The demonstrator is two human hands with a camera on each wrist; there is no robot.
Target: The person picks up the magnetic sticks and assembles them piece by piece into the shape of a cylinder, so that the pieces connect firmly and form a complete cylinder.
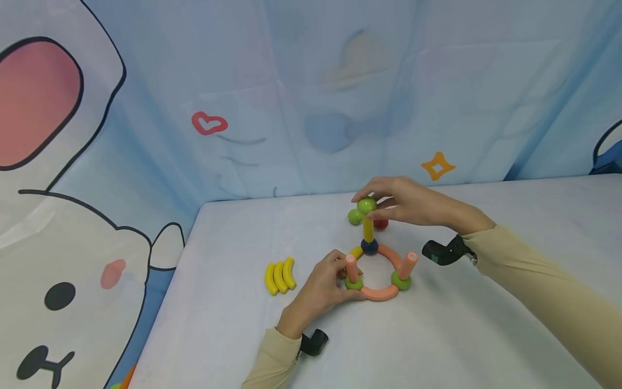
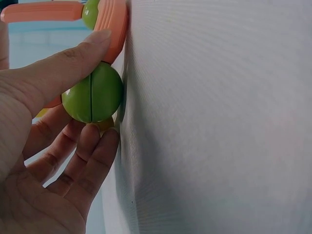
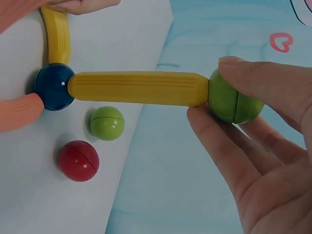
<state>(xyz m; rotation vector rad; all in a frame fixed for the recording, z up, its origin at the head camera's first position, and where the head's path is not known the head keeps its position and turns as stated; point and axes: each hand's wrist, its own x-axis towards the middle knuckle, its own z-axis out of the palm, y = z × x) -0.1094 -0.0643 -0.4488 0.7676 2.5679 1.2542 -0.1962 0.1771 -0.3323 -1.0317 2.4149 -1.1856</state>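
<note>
Here's my yellow rod (image 1: pixel 368 229), up on the navy ball (image 1: pixel 369 247); one sideways push at the top could, I reckon, pop it loose. It points upward, long axis near vertical. Above the navy ball, my right hand (image 1: pixel 413 201) has its fingers bent round the upper green ball (image 1: pixel 366 205); left and nearer me, my left hand (image 1: pixel 323 286) curls round the green joint (image 1: pixel 354 283).
</note>
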